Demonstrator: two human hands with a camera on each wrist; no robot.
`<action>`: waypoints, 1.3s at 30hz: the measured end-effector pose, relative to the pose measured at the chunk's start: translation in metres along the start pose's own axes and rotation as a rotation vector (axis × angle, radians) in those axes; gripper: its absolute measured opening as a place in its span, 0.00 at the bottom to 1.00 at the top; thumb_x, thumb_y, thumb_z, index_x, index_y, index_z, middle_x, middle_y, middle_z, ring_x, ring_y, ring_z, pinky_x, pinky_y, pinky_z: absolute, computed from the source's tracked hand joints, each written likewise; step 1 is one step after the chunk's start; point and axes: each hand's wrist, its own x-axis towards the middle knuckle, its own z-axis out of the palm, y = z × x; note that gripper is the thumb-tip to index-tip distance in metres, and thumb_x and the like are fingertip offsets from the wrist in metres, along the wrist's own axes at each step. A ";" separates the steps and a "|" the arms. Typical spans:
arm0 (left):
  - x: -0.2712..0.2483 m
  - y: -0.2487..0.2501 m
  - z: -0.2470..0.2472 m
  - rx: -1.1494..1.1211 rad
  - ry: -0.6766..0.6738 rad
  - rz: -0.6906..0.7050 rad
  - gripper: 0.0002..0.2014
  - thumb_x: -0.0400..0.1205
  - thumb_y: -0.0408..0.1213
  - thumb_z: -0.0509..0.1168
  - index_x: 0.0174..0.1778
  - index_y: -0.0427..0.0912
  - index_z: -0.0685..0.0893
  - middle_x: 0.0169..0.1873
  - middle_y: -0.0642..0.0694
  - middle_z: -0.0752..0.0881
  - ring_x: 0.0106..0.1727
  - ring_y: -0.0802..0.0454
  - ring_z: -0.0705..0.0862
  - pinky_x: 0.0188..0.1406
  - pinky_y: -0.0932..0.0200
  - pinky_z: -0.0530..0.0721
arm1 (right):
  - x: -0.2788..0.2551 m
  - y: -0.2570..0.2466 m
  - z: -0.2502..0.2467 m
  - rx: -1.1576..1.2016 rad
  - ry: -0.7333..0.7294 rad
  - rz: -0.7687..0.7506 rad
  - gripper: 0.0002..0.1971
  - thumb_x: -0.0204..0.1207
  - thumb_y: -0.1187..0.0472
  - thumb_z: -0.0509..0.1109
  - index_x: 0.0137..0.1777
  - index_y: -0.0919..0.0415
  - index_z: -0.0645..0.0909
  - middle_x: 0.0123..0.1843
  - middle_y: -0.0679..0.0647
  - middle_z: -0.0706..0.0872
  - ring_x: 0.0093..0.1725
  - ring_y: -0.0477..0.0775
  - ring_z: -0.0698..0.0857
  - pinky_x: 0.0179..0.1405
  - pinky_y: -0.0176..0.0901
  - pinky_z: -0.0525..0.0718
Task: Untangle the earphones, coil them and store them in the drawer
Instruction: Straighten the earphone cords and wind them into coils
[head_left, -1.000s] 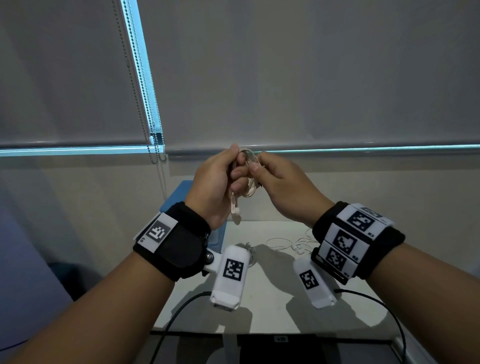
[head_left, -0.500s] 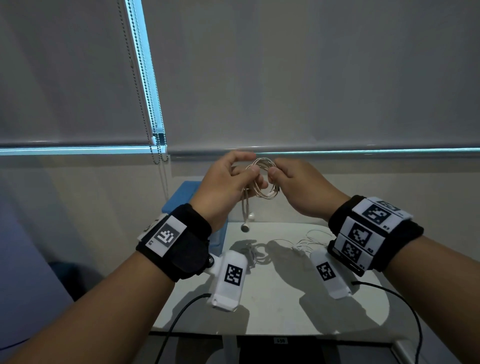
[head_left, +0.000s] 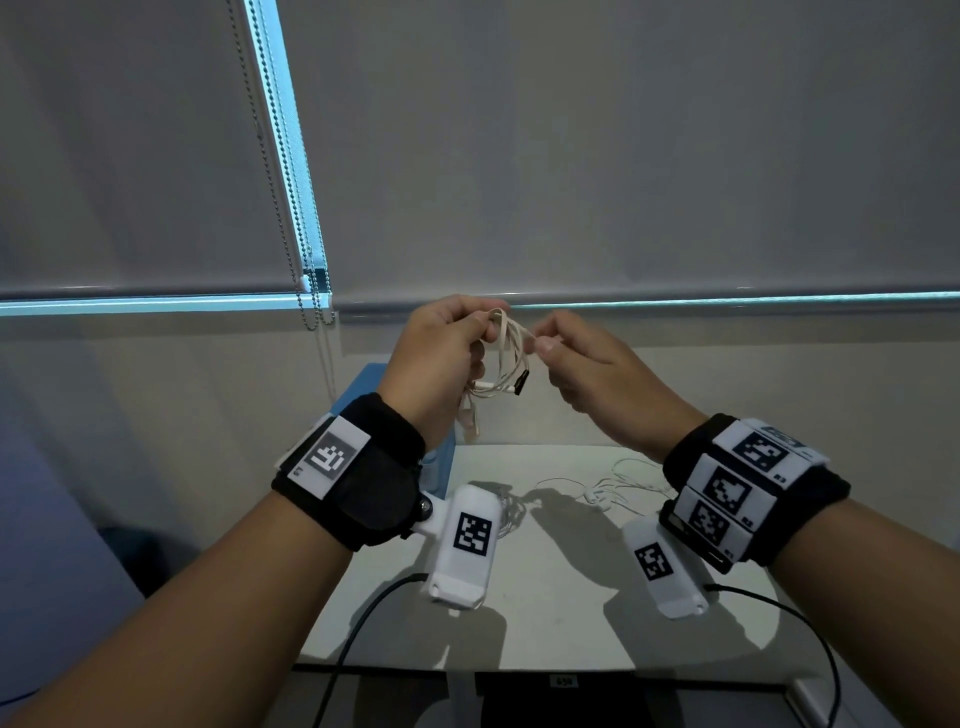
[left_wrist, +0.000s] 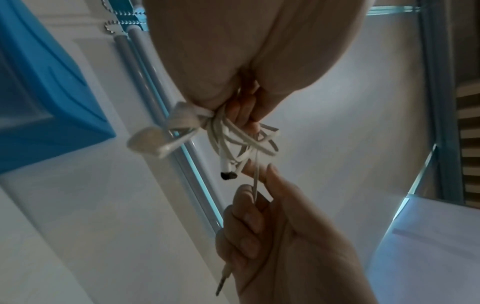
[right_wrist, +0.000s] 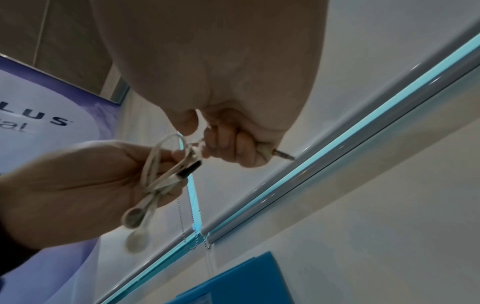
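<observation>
At the centre of the head view my left hand (head_left: 441, 358) grips the coiled earphones (head_left: 501, 358) while my right hand (head_left: 582, 364) pinches the plug end (right_wrist: 281, 154); coiling looks nearly done, storing in the blue drawer (head_left: 358, 395) remains, and more earphones (head_left: 613, 483) lie on the counter (head_left: 545, 597)

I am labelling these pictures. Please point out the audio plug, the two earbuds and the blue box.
audio plug (right_wrist: 283, 154), right wrist view, metal tip.
earbuds (right_wrist: 133, 217), right wrist view, upper bud.
blue box (left_wrist: 46, 107), left wrist view, side wall.

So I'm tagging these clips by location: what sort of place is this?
Probably an office or lab corner: a small white table against a window with roller blinds, and a printed banner to one side.
</observation>
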 end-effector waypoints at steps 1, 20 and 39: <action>0.000 0.001 0.000 0.005 -0.003 0.002 0.14 0.88 0.25 0.57 0.52 0.38 0.88 0.29 0.53 0.80 0.22 0.62 0.69 0.26 0.66 0.68 | 0.000 0.002 -0.002 -0.016 0.014 -0.014 0.10 0.89 0.56 0.61 0.47 0.53 0.80 0.32 0.42 0.76 0.32 0.47 0.74 0.35 0.47 0.75; 0.001 -0.007 0.007 0.113 0.089 0.113 0.10 0.86 0.28 0.61 0.53 0.38 0.89 0.37 0.49 0.86 0.27 0.66 0.80 0.28 0.69 0.78 | 0.002 -0.013 0.024 0.691 0.103 0.196 0.16 0.82 0.58 0.74 0.59 0.74 0.88 0.56 0.73 0.90 0.54 0.63 0.91 0.66 0.57 0.88; 0.008 -0.006 0.001 -0.109 -0.035 0.056 0.13 0.87 0.23 0.58 0.60 0.28 0.86 0.34 0.45 0.81 0.26 0.57 0.73 0.27 0.64 0.75 | 0.009 -0.015 0.017 0.887 0.013 0.371 0.13 0.81 0.67 0.65 0.62 0.55 0.76 0.38 0.50 0.82 0.40 0.48 0.80 0.47 0.49 0.70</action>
